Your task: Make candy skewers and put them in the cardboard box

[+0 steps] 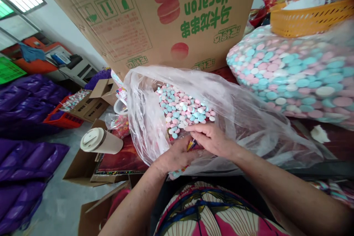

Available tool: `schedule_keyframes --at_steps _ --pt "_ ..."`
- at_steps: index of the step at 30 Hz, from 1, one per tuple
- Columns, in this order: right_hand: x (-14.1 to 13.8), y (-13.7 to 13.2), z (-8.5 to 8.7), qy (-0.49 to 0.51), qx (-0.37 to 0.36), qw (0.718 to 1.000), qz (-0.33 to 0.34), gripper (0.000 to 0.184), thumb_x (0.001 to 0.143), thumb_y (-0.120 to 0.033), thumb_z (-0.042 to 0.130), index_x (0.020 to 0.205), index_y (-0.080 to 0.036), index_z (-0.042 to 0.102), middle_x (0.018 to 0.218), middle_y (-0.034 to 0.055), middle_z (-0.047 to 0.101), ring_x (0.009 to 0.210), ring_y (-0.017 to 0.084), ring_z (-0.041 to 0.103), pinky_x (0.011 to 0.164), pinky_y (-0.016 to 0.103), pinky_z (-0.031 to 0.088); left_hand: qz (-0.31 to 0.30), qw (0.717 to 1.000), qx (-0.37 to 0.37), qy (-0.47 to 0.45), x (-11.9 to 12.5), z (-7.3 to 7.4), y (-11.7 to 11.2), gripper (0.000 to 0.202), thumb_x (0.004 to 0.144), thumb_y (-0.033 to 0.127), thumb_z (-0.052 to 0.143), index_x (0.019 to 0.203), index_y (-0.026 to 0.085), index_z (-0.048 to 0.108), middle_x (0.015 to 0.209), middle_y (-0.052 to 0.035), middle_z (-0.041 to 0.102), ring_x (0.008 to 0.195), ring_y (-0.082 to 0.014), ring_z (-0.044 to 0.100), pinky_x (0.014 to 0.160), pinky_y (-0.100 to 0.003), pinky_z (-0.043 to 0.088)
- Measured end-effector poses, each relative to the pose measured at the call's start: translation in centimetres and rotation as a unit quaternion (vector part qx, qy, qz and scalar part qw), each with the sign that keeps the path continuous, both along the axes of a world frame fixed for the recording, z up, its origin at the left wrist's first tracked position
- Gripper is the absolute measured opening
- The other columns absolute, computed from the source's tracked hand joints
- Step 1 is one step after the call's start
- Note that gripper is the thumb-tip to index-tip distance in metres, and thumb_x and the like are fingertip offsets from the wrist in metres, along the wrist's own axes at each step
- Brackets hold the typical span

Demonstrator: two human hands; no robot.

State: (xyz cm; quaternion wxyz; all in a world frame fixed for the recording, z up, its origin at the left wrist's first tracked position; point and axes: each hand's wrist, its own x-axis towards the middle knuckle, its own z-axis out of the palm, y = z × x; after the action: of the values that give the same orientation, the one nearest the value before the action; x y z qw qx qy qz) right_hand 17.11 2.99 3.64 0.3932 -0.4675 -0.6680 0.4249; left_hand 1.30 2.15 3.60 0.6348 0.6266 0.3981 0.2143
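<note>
Pink, blue and white candies, round and tablet-like, lie in a loose heap inside a large clear plastic bag spread on the table. My left hand is at the bag's near side, its fingers curled around a small yellow-and-blue printed piece, most of which is hidden. Just to the right, my right hand reaches over the bag with its fingers stretched out. Its fingertips touch the near edge of the candy heap; the thumb is hard to see.
A tall cardboard box stands behind the bag. On the right sits a full bag of candies below an orange basket. A lidded cup is at the table's left edge. Purple packages lie farther left.
</note>
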Motion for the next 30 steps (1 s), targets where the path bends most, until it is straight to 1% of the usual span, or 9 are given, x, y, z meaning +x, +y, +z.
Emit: schedule_keyframes --at_steps 3,8,14,19,21,23,25,27,30 --pt "-0.4 0.3 -0.4 0.012 -0.025 1.0 -0.003 0.028 0.078 -0.021 0.051 0.092 -0.021 0.075 0.094 0.0042 0.074 0.09 0.019 0.067 0.083 0.033 0.052 0.002 0.999 -0.046 -0.028 -0.3 -0.5 0.0 0.045 0.076 0.044 0.069 0.109 0.015 0.059 0.086 -0.0044 0.062 0.078 -0.0171 0.057 0.073 -0.03 0.046" --pt "1.3 1.1 0.2 0.089 -0.145 0.985 -0.035 0.033 0.078 -0.03 0.053 0.099 -0.016 0.073 0.063 0.0007 0.065 0.056 0.013 0.058 0.054 0.025 0.047 0.015 0.993 -0.086 -0.075 -2.9 0.3 -0.4 0.044 0.08 0.051 0.063 0.106 0.016 0.064 0.097 -0.0067 0.065 0.095 -0.0201 0.057 0.083 -0.029 0.042" --pt "-0.5 0.8 0.1 0.02 -0.116 0.992 -0.035 0.035 0.079 -0.03 0.05 0.1 -0.015 0.072 0.056 -0.0011 0.058 0.051 0.011 0.05 0.049 0.023 0.041 0.116 0.978 -0.158 -0.067 -1.4 -1.0 -1.9 0.042 0.076 0.055 0.065 0.083 0.014 0.063 0.065 -0.001 0.06 0.052 -0.0099 0.053 0.052 -0.022 0.038" --pt "-0.6 0.7 -0.7 0.074 -0.134 0.988 0.003 0.05 0.084 -0.037 0.05 0.13 -0.017 0.051 0.071 -0.0017 0.06 0.051 0.01 0.048 0.048 0.023 0.042 0.24 0.966 -0.087 -0.044 -0.6 -2.7 -2.1 0.044 0.077 0.06 0.059 0.072 0.016 0.056 0.056 0.0019 0.053 0.051 -0.0108 0.048 0.052 -0.024 0.039" --pt "-0.4 0.3 -1.2 0.098 -0.158 0.981 0.051 0.047 0.082 -0.043 0.056 0.122 -0.018 0.053 0.07 -0.0034 0.058 0.051 0.008 0.048 0.046 0.02 0.04 0.266 0.964 -0.006 -0.002 -0.9 -2.9 -1.8 0.041 0.08 0.056 0.055 0.067 0.018 0.053 0.057 0.0023 0.05 0.054 -0.0116 0.047 0.056 -0.025 0.039" --pt "-0.7 -0.4 -1.8 0.084 -0.183 0.976 0.081 0.03 0.079 -0.043 0.061 0.093 -0.017 0.059 0.06 -0.0052 0.053 0.046 0.007 0.046 0.041 0.019 0.036 0.254 0.961 0.085 0.071 -1.2 -2.9 -1.6 0.039 0.083 0.051 0.053 0.063 0.018 0.051 0.057 0.0021 0.049 0.058 -0.0127 0.046 0.059 -0.026 0.037" --pt "-1.4 -1.2 -2.4 0.073 -0.209 0.973 0.071 0.026 0.08 -0.043 0.058 0.072 -0.019 0.052 0.052 -0.0065 0.049 0.039 0.007 0.043 0.037 0.019 0.032 0.23 0.958 0.114 0.126 -1.4 -2.9 -1.6 0.037 0.085 0.048 0.05 0.062 0.019 0.052 0.058 0.0012 0.049 0.06 -0.014 0.046 0.06 -0.027 0.036" --pt "-2.3 -1.9 -3.0 0.09 -0.216 0.971 0.041 0.027 0.083 -0.042 0.052 0.067 -0.02 0.046 0.047 -0.0069 0.048 0.037 0.008 0.044 0.037 0.02 0.033 0.196 0.974 0.057 0.098 -1.4 -2.6 -1.8 0.038 0.088 0.049 0.045 0.067 0.018 0.053 0.061 -0.0001 0.052 0.063 -0.0148 0.048 0.062 -0.027 0.038" --pt "-3.1 -2.4 -3.3 0.103 -0.213 0.971 0.033 0.023 0.087 -0.038 0.043 0.072 -0.021 0.044 0.046 -0.0067 0.05 0.038 0.011 0.049 0.042 0.022 0.039 0.103 0.992 -0.062 -0.034 -1.6 -2.1 -2.1 0.037 0.089 0.049 0.044 0.077 0.017 0.056 0.07 -0.0027 0.057 0.069 -0.0156 0.053 0.067 -0.027 0.043"
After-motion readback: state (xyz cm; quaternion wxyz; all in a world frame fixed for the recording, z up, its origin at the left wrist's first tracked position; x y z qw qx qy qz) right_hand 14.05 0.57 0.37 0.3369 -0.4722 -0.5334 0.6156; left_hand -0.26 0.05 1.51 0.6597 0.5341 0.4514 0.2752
